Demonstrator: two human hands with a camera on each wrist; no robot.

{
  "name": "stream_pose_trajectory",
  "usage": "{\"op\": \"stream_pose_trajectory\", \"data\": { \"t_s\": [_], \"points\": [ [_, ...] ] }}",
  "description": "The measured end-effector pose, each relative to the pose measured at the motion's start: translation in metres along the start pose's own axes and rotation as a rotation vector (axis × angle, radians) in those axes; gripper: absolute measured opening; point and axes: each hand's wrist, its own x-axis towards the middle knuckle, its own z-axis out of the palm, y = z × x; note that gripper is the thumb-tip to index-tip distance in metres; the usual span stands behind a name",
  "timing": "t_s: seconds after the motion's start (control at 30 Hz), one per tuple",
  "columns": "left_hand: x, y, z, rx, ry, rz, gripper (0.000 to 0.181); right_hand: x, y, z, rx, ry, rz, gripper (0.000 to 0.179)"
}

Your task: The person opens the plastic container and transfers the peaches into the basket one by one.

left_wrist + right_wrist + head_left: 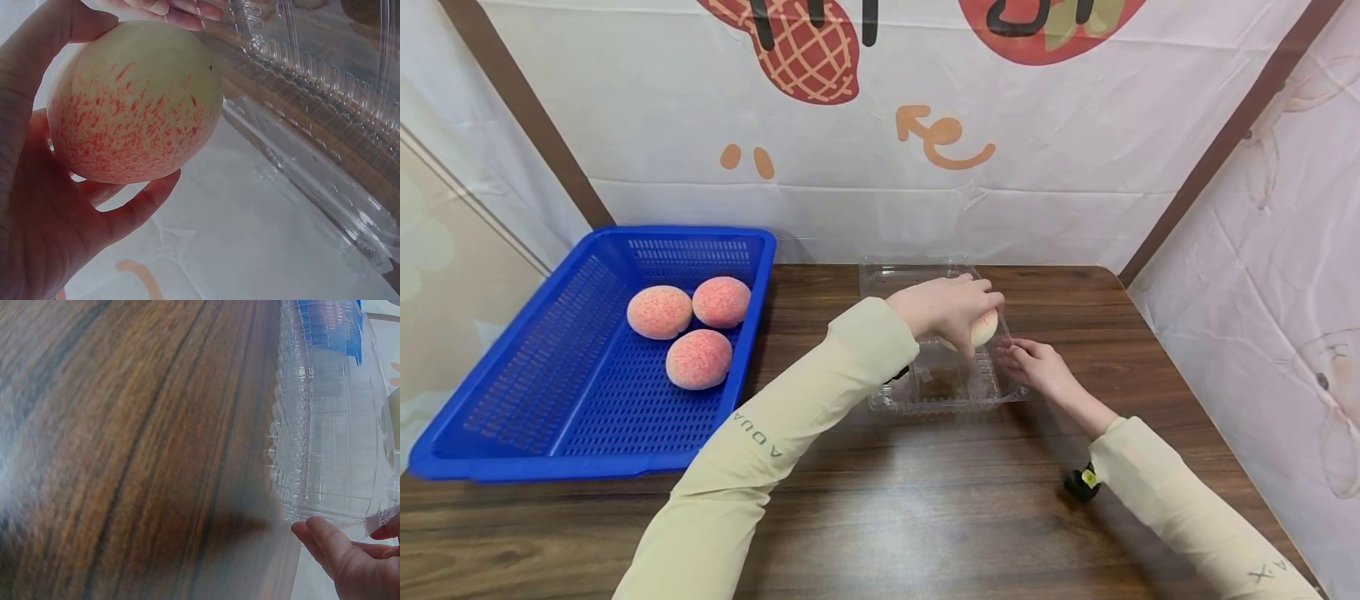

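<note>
My left hand (945, 307) grips a pale peach with red speckles (137, 112), thumb on one side and fingers curled round the other. It holds the peach above the right part of a lidded clear plastic container (936, 383), which lies open on the table. In the head view the hand covers most of the peach. At the container's right edge, my right hand (1037, 367) pinches the plastic side with its fingertips. The right wrist view shows these fingers (328, 540) against the container's corner.
On the left stands a blue perforated basket (602, 462) with three pink peaches (698, 359) inside. Behind the wooden table (925, 517) hangs a printed white cloth (865, 208). A black wrist camera (1082, 483) sits under the right sleeve.
</note>
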Motion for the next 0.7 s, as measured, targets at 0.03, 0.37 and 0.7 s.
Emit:
{"op": "stream_pose_trajectory", "data": {
  "t_s": [0.03, 0.37, 0.7],
  "points": [
    [-0.001, -0.001, -0.001, -0.001, 0.001, -0.001, 0.07, 0.0, 0.0, 0.0, 0.004, -0.002, -0.003, 0.042],
    [-0.006, -0.005, -0.007, 0.085, 0.004, -0.009, 0.076, 0.0, 0.0, 0.001, 0.004, 0.002, -0.011, 0.042],
    [-0.014, -0.01, -0.011, 0.073, 0.029, 0.005, 0.067, 0.003, 0.001, 0.004, 0.0, 0.006, -0.001, 0.042]
  ]
}}
